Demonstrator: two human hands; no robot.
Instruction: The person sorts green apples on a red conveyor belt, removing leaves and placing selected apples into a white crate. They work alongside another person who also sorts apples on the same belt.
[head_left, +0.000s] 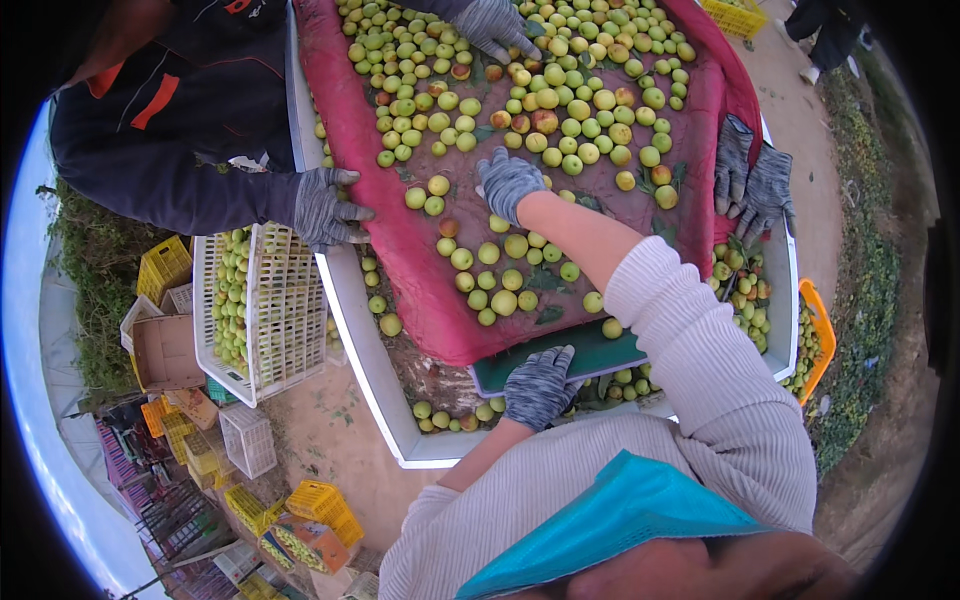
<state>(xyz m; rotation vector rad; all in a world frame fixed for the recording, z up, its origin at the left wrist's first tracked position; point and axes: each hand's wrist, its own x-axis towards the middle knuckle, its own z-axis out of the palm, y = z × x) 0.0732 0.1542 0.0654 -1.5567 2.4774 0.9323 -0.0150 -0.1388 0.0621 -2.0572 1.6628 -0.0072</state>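
My left hand (538, 388), in a grey knit glove, grips the near rim of a shallow green tray with a pale purple edge (592, 352). My right hand (511, 186), gloved alike, reaches over a cloth-covered sorting surface (469, 217) with a raised red border. Its fingers are curled downward, and whether a fruit is in them is hidden. Around it lie many small round green-yellow fruits (504, 302), some browned, with loose leaves (546, 280) among them. Under the cloth stands a white-walled bin (367, 382) with more fruit along its bottom.
At the left a co-worker's gloved hand (330, 208) rests on the red border; another gloved hand (496, 28) is among the far fruit. Grey gloves (765, 187) hang over the right edge. A white slatted crate (289, 315), an orange crate (817, 337) and yellow crates (326, 510) stand around.
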